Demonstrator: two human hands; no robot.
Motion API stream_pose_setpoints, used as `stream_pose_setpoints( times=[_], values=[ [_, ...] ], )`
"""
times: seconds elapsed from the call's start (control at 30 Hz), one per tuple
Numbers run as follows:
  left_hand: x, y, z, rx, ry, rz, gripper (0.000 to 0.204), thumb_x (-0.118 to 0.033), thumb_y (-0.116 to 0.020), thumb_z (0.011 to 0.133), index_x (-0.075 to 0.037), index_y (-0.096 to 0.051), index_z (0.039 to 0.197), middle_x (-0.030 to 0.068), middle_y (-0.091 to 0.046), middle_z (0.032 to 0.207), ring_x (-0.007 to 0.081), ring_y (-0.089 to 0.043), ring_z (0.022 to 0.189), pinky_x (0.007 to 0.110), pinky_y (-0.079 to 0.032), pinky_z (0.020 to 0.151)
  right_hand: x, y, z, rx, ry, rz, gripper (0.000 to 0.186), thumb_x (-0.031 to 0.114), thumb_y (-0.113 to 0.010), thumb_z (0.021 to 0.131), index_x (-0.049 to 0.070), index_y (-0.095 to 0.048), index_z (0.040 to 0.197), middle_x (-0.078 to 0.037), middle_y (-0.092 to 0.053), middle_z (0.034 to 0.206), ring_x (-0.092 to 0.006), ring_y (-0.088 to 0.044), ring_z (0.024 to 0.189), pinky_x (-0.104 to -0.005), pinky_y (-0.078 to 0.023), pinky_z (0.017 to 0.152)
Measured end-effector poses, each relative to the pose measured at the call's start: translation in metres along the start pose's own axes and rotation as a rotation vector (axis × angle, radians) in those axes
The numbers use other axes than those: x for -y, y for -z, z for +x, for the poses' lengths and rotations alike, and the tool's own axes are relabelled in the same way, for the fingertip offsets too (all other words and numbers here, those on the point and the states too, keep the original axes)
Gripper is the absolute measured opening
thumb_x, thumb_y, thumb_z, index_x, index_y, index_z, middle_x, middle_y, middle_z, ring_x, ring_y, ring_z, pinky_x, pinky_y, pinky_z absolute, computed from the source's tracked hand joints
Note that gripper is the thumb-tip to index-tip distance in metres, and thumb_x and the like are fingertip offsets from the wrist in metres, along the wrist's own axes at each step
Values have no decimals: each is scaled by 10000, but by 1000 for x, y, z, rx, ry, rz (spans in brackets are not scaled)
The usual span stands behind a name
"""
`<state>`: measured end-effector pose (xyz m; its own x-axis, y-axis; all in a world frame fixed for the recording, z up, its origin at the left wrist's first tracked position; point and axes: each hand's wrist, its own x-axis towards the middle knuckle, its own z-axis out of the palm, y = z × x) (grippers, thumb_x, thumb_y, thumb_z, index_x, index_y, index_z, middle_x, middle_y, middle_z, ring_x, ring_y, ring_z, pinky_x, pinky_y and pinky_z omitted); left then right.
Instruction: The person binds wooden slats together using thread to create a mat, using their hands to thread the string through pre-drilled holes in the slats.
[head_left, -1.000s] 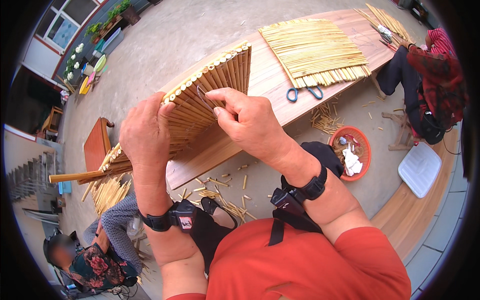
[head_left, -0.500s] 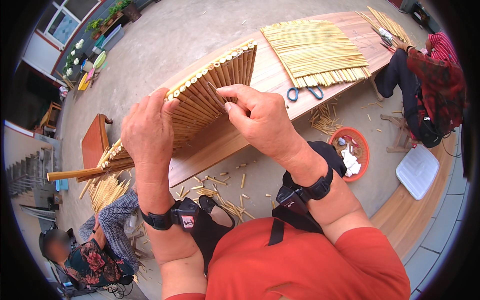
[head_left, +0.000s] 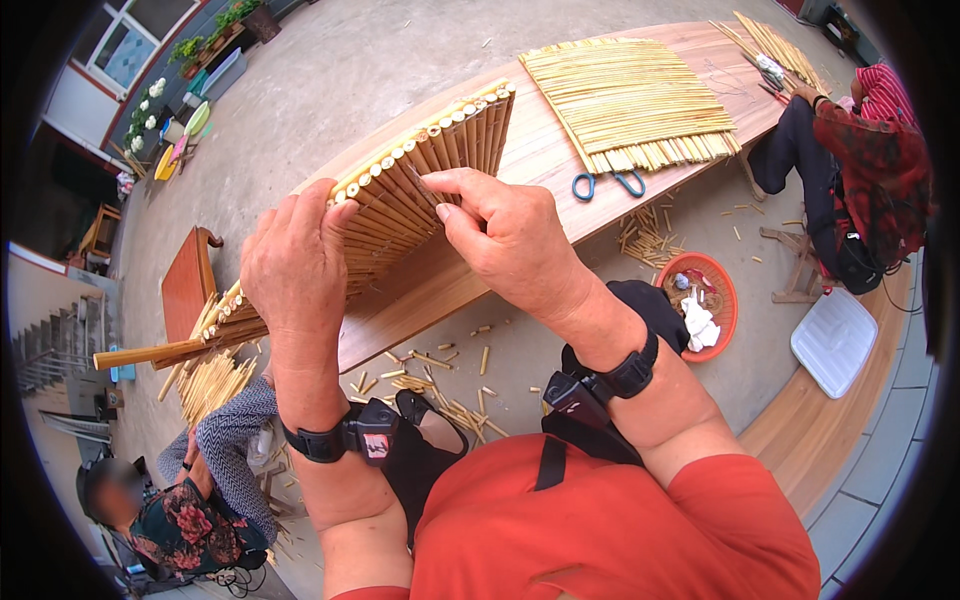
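Apparently, the right hand (head_left: 515,228) pinches a thin dark strand (head_left: 420,182), wire or thread I cannot tell, narrowly between thumb and forefinger. The left hand (head_left: 293,262) grips the upper edge of a yellow-brown panel of round, slender stalks (head_left: 385,222). The step looks like working the strand among the stalks; the next move seems to call for a steady edge and fine control. Tilted above the pale wooden table (head_left: 535,150), the panel shows whitish cut ends in line.

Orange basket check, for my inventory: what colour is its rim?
Orange-red basket rim, clearest in head view.
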<state>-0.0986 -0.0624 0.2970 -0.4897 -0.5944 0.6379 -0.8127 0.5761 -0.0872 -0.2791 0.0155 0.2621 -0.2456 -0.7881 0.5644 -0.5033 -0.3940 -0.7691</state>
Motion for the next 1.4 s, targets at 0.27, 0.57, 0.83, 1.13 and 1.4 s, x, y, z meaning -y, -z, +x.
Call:
stream_pose_setpoints(
  times=[0.27, 0.57, 0.83, 1.13, 1.4],
  values=[
    [-17, 15, 7, 111, -49, -10, 348, -379, -641, 835, -125, -631, 1074, 37, -653, 875, 242, -622, 845, 366, -458, 741, -1, 4, -1, -13, -15, -6, 171, 27, -551, 847, -21, -636, 988, -192, -674, 845, -318, -671, 735, -361, -542, 641],
    [-48, -6, 9, 156, 43, 6, 336, -266, -658, 840, -146, -610, 1151, 69, -651, 943, 276, -637, 855, 389, -510, 699, -18, 13, 4, -58, -108, 15, 191, 42, -556, 847, -22, -662, 993, -208, -663, 820, -319, -661, 698, -340, -525, 624],
    [-36, -12, 13, 160, 93, 29, 295, -267, -620, 875, -235, -622, 1168, 42, -656, 885, 268, -645, 783, 388, -507, 648, -15, 8, 2, -73, -90, 1, 189, 40, -545, 847, -15, -646, 997, -200, -660, 807, -329, -656, 700, -366, -525, 618],
    [-36, -9, 10, 116, 65, -10, 274, -251, -647, 844, -186, -643, 1110, 49, -626, 813, 253, -629, 800, 392, -502, 672, -18, 4, 3, -85, -39, 3, 166, 36, -539, 850, -22, -637, 971, -203, -654, 796, -342, -649, 685, -376, -526, 598],
    [-37, -10, 9, 94, 49, -14, 275, -243, -659, 834, -182, -647, 1102, 52, -625, 803, 255, -631, 791, 390, -502, 666, -18, 6, 2, -71, -46, -24, 170, 42, -539, 858, -26, -634, 982, -208, -659, 802, -341, -655, 689, -375, -535, 604]
  ],
)
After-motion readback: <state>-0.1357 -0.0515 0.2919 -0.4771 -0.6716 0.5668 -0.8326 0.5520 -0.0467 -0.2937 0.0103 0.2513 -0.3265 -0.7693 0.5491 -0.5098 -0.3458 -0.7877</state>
